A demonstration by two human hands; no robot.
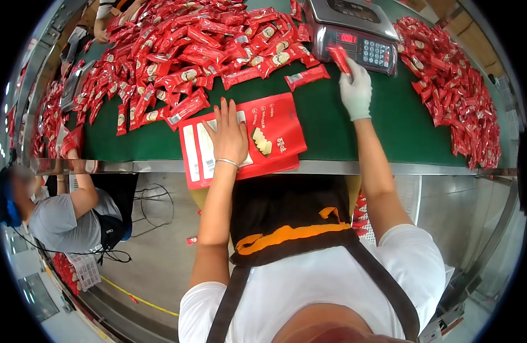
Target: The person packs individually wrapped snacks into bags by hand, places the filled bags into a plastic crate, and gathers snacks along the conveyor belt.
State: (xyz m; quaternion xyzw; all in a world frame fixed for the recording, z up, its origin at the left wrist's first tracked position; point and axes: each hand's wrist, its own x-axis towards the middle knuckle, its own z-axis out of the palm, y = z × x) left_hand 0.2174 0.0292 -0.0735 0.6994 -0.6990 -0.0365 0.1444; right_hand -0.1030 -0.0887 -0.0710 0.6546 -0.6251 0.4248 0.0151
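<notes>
My left hand [228,137], bare and with a bracelet at the wrist, lies flat with spread fingers on a red printed pouch [280,123]. At least one more pouch shows beneath it, at the green table's near edge. My right hand [355,90] wears a white glove and grips one small red snack packet [338,57] in front of the scale. The digital scale [355,43] has a lit red display and a metal pan. A single loose snack packet [307,77] rests on the table between my hands.
A large heap of red packets [200,46] covers the back left of the green table [332,134]. Another heap [452,86] lies to the right. At the left, a co-worker in a grey shirt [63,217] sits beside the table. Other people's hands show at the far left.
</notes>
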